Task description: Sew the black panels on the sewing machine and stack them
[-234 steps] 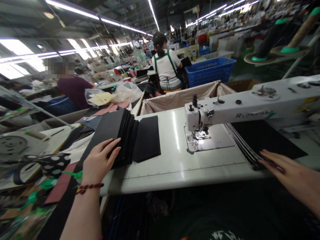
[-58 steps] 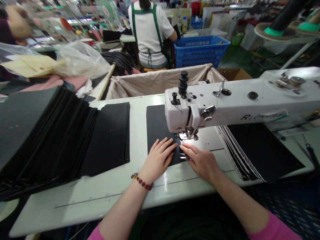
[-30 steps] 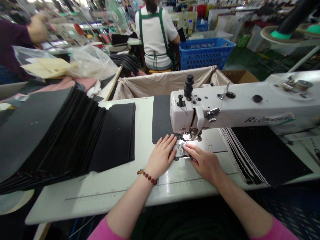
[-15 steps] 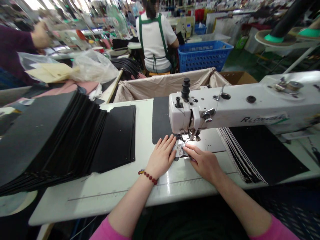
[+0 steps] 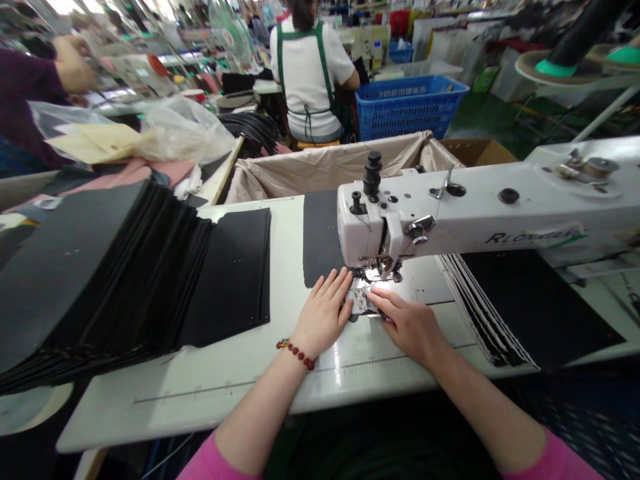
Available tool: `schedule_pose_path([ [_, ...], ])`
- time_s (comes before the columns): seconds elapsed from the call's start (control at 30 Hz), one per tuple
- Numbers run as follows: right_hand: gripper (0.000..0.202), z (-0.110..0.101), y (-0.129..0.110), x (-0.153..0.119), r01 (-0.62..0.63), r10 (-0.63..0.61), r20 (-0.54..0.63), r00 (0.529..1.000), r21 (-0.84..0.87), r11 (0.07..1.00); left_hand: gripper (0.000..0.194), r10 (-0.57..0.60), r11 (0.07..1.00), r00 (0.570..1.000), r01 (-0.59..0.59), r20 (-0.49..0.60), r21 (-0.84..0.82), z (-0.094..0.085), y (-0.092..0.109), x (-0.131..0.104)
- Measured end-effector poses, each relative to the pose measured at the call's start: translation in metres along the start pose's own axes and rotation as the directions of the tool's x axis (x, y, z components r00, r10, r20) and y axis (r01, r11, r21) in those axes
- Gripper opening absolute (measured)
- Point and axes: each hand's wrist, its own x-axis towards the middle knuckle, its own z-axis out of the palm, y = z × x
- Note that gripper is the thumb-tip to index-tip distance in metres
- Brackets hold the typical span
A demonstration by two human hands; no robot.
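"How did the left hand [image 5: 324,315] lie?"

"Flat at eight o'clock from the presser foot [image 5: 383,272], its grip spread loose and clasping nothing. Its fingertips rested on the near edge of the black panel [image 5: 320,233], which lay at ten o'clock, partly hidden by the sewing machine [image 5: 465,213]."

"And the right hand [image 5: 413,328]?"

"At five o'clock, fingers curled, the index tip at the metal plate [image 5: 361,303]. A small object [image 5: 388,320] showed beneath; I couldn't tell whether that grip had closed on it."

"What made for good work there?"

"Light, even pressure from the left hand, I'd say, keeping the panel flat and square without dragging it. With both sets of fingertips so near the foot, holding them to its sides seemed wise."

"Farther out?"

"On the tabletop [image 5: 280,363], a tall stack [image 5: 80,250] and a lower pile [image 5: 227,273] sat at nine, a pale-edged pile [image 5: 537,303] around three, all clear of the fingers."

"What had changed?"

"About two seconds earlier, the panel reached down beside both hands, and pointed blades poked out under the right. Now it had shifted toward twelve, baring the plate, and no blades could be made out. Against half a second earlier, hands and panel looked nearly identical."
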Motion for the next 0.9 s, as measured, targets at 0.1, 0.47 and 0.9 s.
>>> schedule_pose_path([
  [0.1, 0.058, 0.000, 0.000, 0.000, 0.004, -0.004, -0.005, 1.000, 0.004, 1.000, 0.053, 0.001, 1.000, 1.000, -0.001, -0.003, -0.003, 0.000, 0.000, 0.000],
  [0.47, 0.056, 0.002, 0.000, -0.002, -0.006, 0.008, -0.043, 0.999, 0.041, 0.999, 0.058, -0.014, 1.000, 1.000, 0.014, -0.023, 0.005, 0.003, 0.000, -0.001],
  [0.9, 0.048, -0.002, -0.003, -0.010, -0.008, 0.013, -0.134, 0.991, 0.038, 0.999, 0.057, -0.276, 0.956, 0.949, 0.287, -0.149, 0.056, -0.033, 0.024, -0.023],
])
